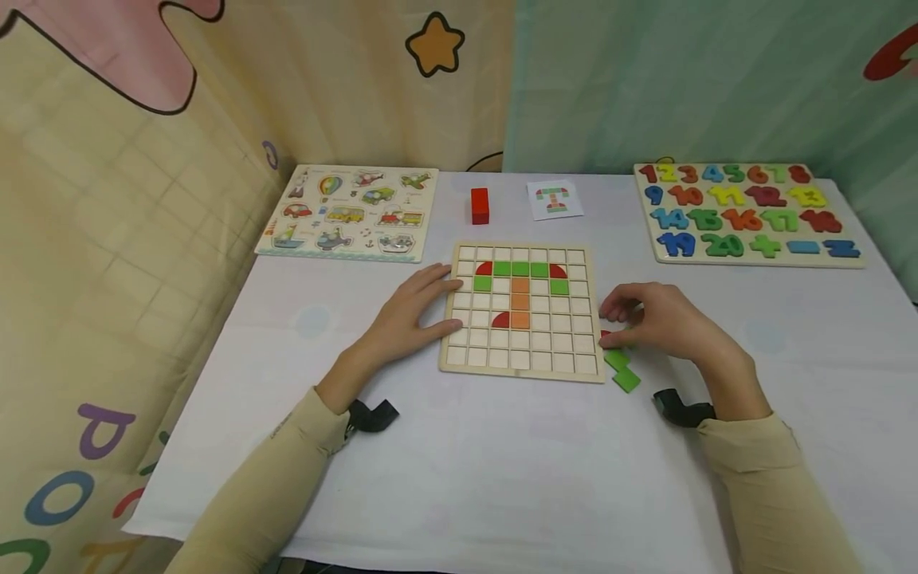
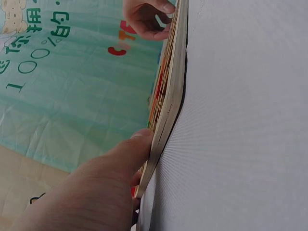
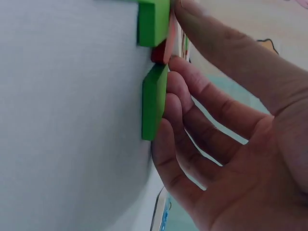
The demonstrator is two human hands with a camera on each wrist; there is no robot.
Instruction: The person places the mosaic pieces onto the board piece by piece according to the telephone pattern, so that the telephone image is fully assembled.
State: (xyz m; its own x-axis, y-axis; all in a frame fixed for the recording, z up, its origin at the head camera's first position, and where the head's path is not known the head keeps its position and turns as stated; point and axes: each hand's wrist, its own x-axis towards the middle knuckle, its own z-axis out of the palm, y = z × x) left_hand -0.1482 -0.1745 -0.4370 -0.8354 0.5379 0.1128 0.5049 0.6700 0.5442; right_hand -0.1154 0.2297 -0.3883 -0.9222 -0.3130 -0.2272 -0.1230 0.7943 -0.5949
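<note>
A square wooden grid board lies on the table, holding green squares, orange squares and red quarter-round pieces in a T-like pattern. My left hand rests at the board's left side with thumb and fingers spread; its thumb touches the edge. Just off the board's right side, my right hand bends over loose pieces, thumb and forefinger apart around a red piece. Its fingers lie against a green piece; another green piece is by the thumb. Whether any piece is gripped is hard to see.
Behind the board are a red block and a white card printed with a similar pattern. A vehicle puzzle board lies at the back left, a number puzzle board at the back right. Printed curtains hang behind.
</note>
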